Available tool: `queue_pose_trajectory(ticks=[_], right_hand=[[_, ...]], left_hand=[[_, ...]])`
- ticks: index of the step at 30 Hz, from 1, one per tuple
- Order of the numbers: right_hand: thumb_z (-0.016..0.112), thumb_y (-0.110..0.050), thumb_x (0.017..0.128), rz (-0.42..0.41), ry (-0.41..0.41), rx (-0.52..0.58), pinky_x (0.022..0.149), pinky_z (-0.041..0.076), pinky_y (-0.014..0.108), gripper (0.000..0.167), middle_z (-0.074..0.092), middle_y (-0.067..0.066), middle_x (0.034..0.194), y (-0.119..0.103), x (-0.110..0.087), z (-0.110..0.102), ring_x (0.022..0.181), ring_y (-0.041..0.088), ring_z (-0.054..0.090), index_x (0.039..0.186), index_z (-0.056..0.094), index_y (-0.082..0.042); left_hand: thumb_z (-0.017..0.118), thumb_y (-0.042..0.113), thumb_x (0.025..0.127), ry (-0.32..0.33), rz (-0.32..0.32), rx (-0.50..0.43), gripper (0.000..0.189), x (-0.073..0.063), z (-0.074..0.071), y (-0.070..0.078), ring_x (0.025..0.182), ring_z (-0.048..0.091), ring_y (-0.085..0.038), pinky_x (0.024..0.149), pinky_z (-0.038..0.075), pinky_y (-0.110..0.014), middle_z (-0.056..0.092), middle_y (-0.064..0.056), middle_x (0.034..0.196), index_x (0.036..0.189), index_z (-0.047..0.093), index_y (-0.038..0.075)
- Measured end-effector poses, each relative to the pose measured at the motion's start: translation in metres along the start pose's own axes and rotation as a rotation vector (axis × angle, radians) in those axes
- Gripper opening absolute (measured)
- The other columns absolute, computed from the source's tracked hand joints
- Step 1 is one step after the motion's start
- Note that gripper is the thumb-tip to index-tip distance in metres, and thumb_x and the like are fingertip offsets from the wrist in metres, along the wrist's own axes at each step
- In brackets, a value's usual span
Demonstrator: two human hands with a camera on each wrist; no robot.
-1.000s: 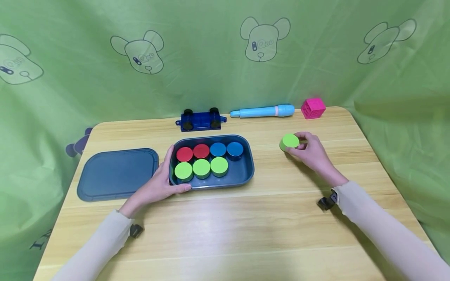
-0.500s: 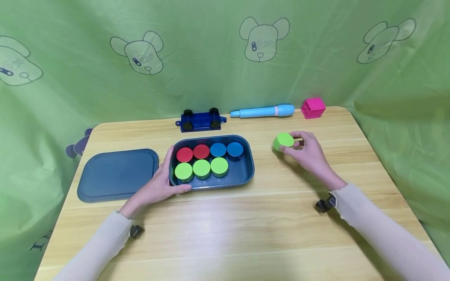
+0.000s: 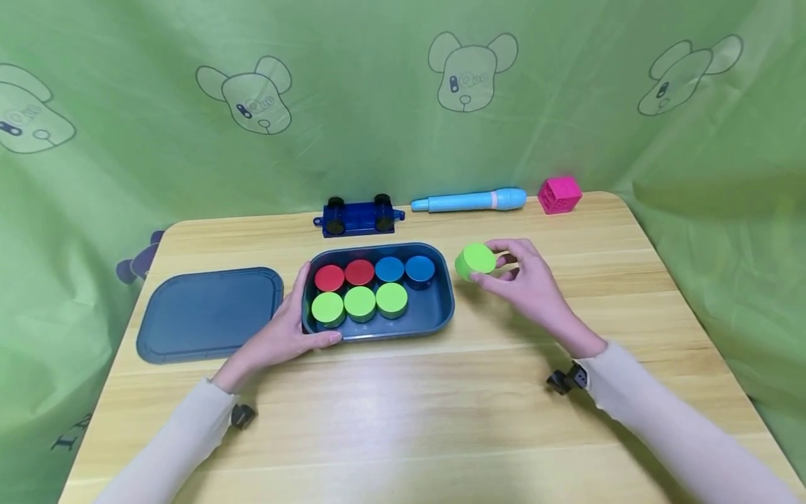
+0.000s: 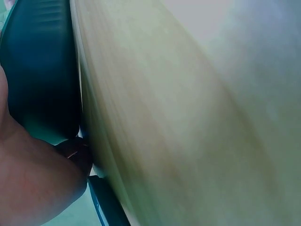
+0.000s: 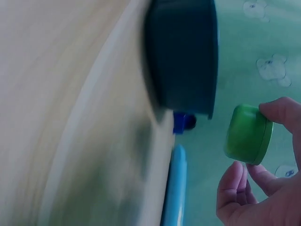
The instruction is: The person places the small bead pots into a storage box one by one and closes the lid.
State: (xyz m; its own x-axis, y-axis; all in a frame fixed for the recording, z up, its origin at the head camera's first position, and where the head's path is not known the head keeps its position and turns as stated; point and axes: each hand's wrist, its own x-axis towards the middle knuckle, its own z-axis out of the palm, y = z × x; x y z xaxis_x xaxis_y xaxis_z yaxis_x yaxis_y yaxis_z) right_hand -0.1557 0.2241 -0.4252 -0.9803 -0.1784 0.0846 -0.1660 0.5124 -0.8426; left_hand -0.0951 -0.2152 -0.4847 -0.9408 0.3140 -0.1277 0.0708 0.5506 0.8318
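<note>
In the head view a dark blue rectangular box (image 3: 430,327) holds small round tubs: two red (image 3: 359,272), two blue (image 3: 420,268) and three lime green (image 3: 392,299). My left hand (image 3: 291,332) grips the box's left end, its thumb along the front wall and its fingers at the left side. My right hand (image 3: 525,283) pinches another lime-green round tub (image 3: 476,259) between thumb and fingertips, just right of the box. The right wrist view shows this green tub (image 5: 248,134) raised above the tabletop, a seam running near one end.
A flat dark blue lid (image 3: 210,313) lies left of the box. Along the back edge of the wooden table (image 3: 403,420) are a blue wheeled toy chassis (image 3: 359,218), a light blue pen-shaped stick (image 3: 466,201) and a pink cube (image 3: 560,194). A green curtain (image 3: 378,105) hangs behind.
My right hand has carried the green tub leftward, from the table's right side to near the box's right end. The left hand and the box have stayed in place.
</note>
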Motion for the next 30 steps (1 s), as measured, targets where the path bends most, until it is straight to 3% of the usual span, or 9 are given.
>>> queue_pose_trajectory(ticks=[8, 14, 20, 27, 30], right_hand=[[0.094, -0.019, 0.089, -0.04, -0.047, 0.036, 0.084, 0.055, 0.025, 0.059, 0.054, 0.015, 0.127, -0.014, -0.003, 0.031, 0.109, 0.025, 0.059, 0.139, 0.068, -0.003], [0.097, -0.02, 0.086, -0.055, -0.118, -0.007, 0.088, 0.056, 0.043, 0.057, 0.048, 0.016, 0.136, -0.016, -0.001, 0.052, 0.114, 0.028, 0.056, 0.135, 0.069, -0.008], [0.096, -0.021, 0.086, -0.048, -0.187, -0.091, 0.09, 0.055, 0.047, 0.054, 0.037, 0.019, 0.154, -0.015, 0.001, 0.063, 0.116, 0.034, 0.055, 0.131, 0.07, -0.006], [0.095, -0.028, 0.087, -0.046, -0.233, -0.237, 0.114, 0.044, 0.061, 0.056, 0.034, 0.023, 0.159, -0.014, 0.001, 0.071, 0.143, 0.042, 0.038, 0.129, 0.069, -0.001], [0.095, -0.031, 0.087, -0.026, -0.257, -0.316, 0.114, 0.045, 0.062, 0.057, 0.033, 0.023, 0.16, -0.019, 0.003, 0.074, 0.146, 0.043, 0.037, 0.128, 0.07, 0.0]], left_hand=[[0.09, 0.049, 0.091, 0.004, 0.013, 0.015, 0.135, 0.0, 0.0, -0.001, 0.163, 0.011, -0.045, 0.119, 0.018, -0.082, 0.009, -0.011, 0.181, 0.175, -0.014, 0.027], [0.09, 0.048, 0.091, 0.005, 0.016, 0.012, 0.135, 0.0, 0.0, -0.001, 0.163, 0.012, -0.044, 0.118, 0.02, -0.081, 0.011, -0.011, 0.181, 0.175, -0.014, 0.027], [0.089, 0.048, 0.091, -0.002, 0.011, 0.01, 0.135, 0.001, 0.0, 0.0, 0.163, 0.012, -0.045, 0.119, 0.02, -0.081, 0.011, -0.012, 0.181, 0.175, -0.014, 0.027], [0.089, 0.048, 0.091, -0.004, 0.008, 0.009, 0.135, 0.001, -0.001, 0.002, 0.163, 0.012, -0.045, 0.119, 0.019, -0.081, 0.011, -0.012, 0.181, 0.175, -0.014, 0.027], [0.089, 0.047, 0.091, -0.004, 0.014, 0.006, 0.135, 0.001, 0.0, 0.001, 0.163, 0.012, -0.044, 0.119, 0.019, -0.081, 0.011, -0.012, 0.181, 0.175, -0.014, 0.027]])
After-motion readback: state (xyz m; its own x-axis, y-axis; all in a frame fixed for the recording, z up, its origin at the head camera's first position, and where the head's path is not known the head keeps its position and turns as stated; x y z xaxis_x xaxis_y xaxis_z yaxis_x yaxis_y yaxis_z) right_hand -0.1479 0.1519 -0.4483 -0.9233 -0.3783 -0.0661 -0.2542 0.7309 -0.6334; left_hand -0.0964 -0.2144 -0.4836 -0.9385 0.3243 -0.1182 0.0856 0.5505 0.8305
